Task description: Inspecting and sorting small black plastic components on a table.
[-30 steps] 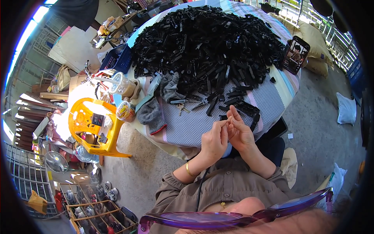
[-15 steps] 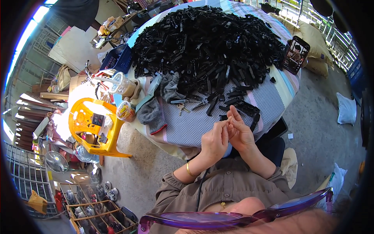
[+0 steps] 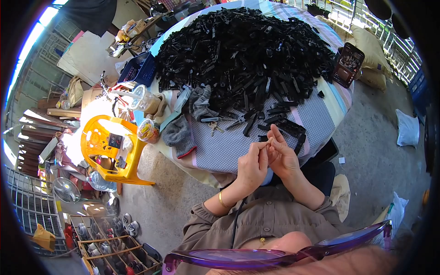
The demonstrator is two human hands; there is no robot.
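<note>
Purple glasses frame [image 3: 275,254] crosses the bottom edge, above an olive sleeve. The left hand [image 3: 251,167] and right hand [image 3: 282,153] meet over the near edge of the table [image 3: 220,153], fingertips pinched together on a small pale piece [image 3: 268,143] too tiny to identify. Just beyond lie loose black strips [image 3: 279,123], small keys [image 3: 213,128] and grey gloves [image 3: 178,133]. A huge heap of black plastic parts [image 3: 247,50] covers the dotted cloth. A yellow stool [image 3: 107,149] stands left on the concrete floor, crates of oddments below it. The picture's rim is dark and bent.
</note>
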